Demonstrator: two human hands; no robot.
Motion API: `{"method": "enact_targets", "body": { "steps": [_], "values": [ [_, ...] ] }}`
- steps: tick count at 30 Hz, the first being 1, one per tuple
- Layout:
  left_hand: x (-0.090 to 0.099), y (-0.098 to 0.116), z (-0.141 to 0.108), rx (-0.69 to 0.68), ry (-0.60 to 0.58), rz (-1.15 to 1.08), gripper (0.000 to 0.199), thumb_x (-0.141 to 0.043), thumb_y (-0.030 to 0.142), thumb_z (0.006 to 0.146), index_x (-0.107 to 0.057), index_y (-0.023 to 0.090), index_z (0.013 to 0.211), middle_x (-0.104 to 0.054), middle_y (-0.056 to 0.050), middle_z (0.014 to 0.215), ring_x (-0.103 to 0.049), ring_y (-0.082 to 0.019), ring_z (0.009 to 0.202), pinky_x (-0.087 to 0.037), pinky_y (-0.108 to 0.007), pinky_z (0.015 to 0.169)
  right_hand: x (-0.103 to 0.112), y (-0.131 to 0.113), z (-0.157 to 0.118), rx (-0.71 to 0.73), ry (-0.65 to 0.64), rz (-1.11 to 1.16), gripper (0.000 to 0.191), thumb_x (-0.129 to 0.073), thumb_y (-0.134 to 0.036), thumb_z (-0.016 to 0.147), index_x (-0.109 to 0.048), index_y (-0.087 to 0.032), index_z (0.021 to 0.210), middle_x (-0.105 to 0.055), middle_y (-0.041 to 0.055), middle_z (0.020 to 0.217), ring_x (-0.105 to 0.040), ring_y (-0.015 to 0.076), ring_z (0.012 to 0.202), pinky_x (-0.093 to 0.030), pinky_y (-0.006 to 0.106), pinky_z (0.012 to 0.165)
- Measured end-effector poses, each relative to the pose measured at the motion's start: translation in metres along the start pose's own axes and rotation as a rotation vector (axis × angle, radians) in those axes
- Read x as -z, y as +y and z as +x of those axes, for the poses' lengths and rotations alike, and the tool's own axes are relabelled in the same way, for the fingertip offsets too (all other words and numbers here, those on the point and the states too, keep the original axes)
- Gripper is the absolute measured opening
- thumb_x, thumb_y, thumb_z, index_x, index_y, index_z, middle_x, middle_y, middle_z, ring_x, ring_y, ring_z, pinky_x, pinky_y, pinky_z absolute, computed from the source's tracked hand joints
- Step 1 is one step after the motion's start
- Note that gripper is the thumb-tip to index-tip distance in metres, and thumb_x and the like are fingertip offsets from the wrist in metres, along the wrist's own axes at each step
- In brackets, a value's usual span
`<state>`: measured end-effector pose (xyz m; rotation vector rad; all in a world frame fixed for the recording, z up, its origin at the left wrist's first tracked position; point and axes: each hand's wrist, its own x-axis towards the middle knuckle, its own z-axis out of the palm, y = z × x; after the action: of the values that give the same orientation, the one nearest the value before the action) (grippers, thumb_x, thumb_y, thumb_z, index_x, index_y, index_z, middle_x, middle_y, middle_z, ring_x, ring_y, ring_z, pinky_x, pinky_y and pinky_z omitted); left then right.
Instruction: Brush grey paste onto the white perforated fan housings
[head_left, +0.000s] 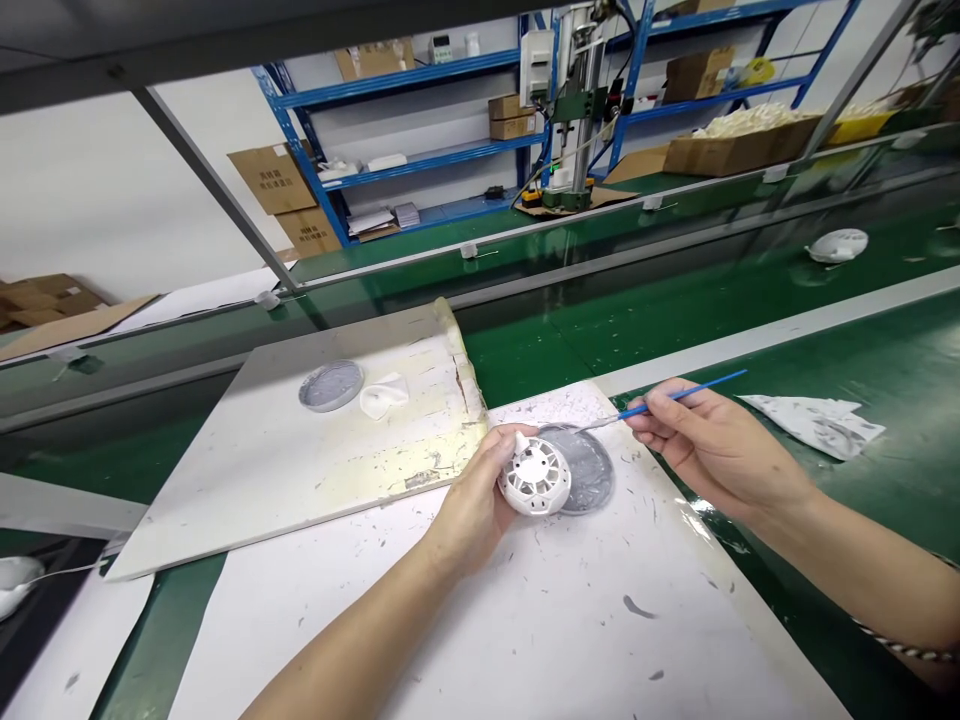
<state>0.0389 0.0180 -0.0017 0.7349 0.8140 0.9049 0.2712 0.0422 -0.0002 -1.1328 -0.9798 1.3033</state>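
My left hand [480, 490] is closed around a round white plastic housing [535, 476] with slotted openings and a small spout-like stub on top. Pinched in my right hand [712, 440] is a thin blue-handled paintbrush [686, 392], its tip pointing left over a round dish of grey paint [589, 470]. Whether the bristles touch the paint I cannot tell. The housing hides the dish's left side. Beneath both lies a white sheet [525, 620] marked with grey smears.
A worn white board [277, 470] on the left carries another grey-filled dish [331, 386] and a crumpled white cloth or tissue [385, 396]. To the right lies a grey-stained tissue [817, 422]. Another white part [838, 245] sits on the green surface [600, 335]. Behind stand blue shelves [442, 150].
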Motion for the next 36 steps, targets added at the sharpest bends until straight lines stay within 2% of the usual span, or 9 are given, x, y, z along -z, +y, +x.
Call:
{"method": "enact_targets", "body": {
  "steps": [5,11,17,21,24,26,29,31,36],
  "values": [
    [-0.008,0.002,-0.005,0.023,-0.022,-0.086,0.026,-0.057,0.036,0.085,-0.056,0.022,0.107,-0.058,-0.005,0.101,-0.057,-0.018,0.085,-0.051,-0.032,0.072,-0.018,-0.008,-0.018,0.241,-0.083,-0.165,0.02,-0.078,-0.041,0.075,-0.068,-0.024,0.077,-0.073,0.001,0.077,-0.07,0.0148,0.069,-0.059,0.025,0.064],
    [-0.007,0.005,-0.007,0.029,-0.046,-0.069,0.039,-0.064,0.02,0.072,-0.054,0.023,0.11,-0.06,-0.004,0.102,-0.056,-0.016,0.086,-0.047,-0.029,0.074,-0.023,-0.011,-0.034,0.578,-0.128,-0.416,0.003,-0.072,-0.026,0.082,-0.069,-0.026,0.08,-0.073,0.0007,0.081,-0.07,0.017,0.078,-0.06,0.026,0.067],
    [-0.005,0.003,-0.007,0.008,-0.071,-0.018,0.047,-0.066,0.011,0.065,-0.054,0.023,0.109,-0.06,-0.003,0.1,-0.055,-0.015,0.084,-0.045,-0.026,0.07,-0.017,-0.015,-0.04,0.663,-0.174,-0.533,0.008,-0.068,-0.022,0.084,-0.067,-0.029,0.085,-0.072,-0.0001,0.083,-0.07,0.0192,0.078,-0.06,0.031,0.067],
    [-0.004,0.003,-0.008,-0.004,-0.108,-0.002,0.047,-0.063,0.01,0.068,-0.052,0.023,0.112,-0.059,-0.003,0.104,-0.056,-0.016,0.087,-0.045,-0.027,0.072,-0.008,-0.026,-0.041,0.776,-0.105,-0.524,0.013,-0.067,-0.016,0.084,-0.067,-0.029,0.086,-0.07,-0.0002,0.082,-0.068,0.0186,0.072,-0.059,0.033,0.061],
    [-0.005,0.004,-0.01,-0.025,-0.116,0.02,0.048,-0.062,0.009,0.068,-0.05,0.022,0.113,-0.059,-0.002,0.099,-0.055,-0.014,0.084,-0.043,-0.026,0.071,-0.001,-0.035,-0.042,0.977,-0.047,-0.604,0.024,-0.063,-0.007,0.084,-0.066,-0.029,0.093,-0.07,-0.0004,0.086,-0.067,0.0185,0.077,-0.056,0.035,0.066],
    [-0.005,0.003,-0.011,-0.053,-0.131,0.048,0.048,-0.062,0.009,0.069,-0.049,0.023,0.114,-0.059,-0.002,0.098,-0.054,-0.014,0.084,-0.042,-0.027,0.073,0.0,-0.036,-0.043,1.172,-0.117,-0.801,0.027,-0.059,-0.006,0.087,-0.067,-0.029,0.099,-0.07,0.0007,0.091,-0.067,0.0183,0.08,-0.053,0.037,0.068],
    [-0.005,-0.002,-0.014,-0.109,-0.165,0.109,0.047,-0.063,0.01,0.073,-0.049,0.024,0.116,-0.058,-0.002,0.105,-0.053,-0.014,0.09,-0.041,-0.027,0.077,-0.005,-0.03,-0.041,1.48,-0.258,-1.111,0.023,-0.066,-0.011,0.085,-0.069,-0.026,0.103,-0.071,0.0011,0.092,-0.066,0.017,0.082,-0.049,0.036,0.069],
    [-0.003,-0.006,-0.016,-0.133,-0.193,0.134,0.047,-0.063,0.011,0.076,-0.049,0.026,0.118,-0.058,-0.001,0.104,-0.051,-0.013,0.089,-0.04,-0.026,0.077,-0.01,-0.021,-0.04,1.613,-0.265,-1.195,0.021,-0.07,-0.016,0.084,-0.071,-0.027,0.102,-0.071,-0.0008,0.091,-0.064,0.0156,0.084,-0.048,0.034,0.072],
    [-0.002,-0.011,-0.02,-0.148,-0.25,0.146,0.043,-0.063,0.015,0.083,-0.048,0.027,0.121,-0.055,0.0,0.096,-0.047,-0.011,0.082,-0.038,-0.025,0.075,-0.015,-0.005,-0.038,1.637,-0.226,-1.236,0.022,-0.067,-0.019,0.086,-0.072,-0.028,0.105,-0.071,-0.0022,0.103,-0.058,0.0155,0.089,-0.046,0.036,0.081]
  ]
}}
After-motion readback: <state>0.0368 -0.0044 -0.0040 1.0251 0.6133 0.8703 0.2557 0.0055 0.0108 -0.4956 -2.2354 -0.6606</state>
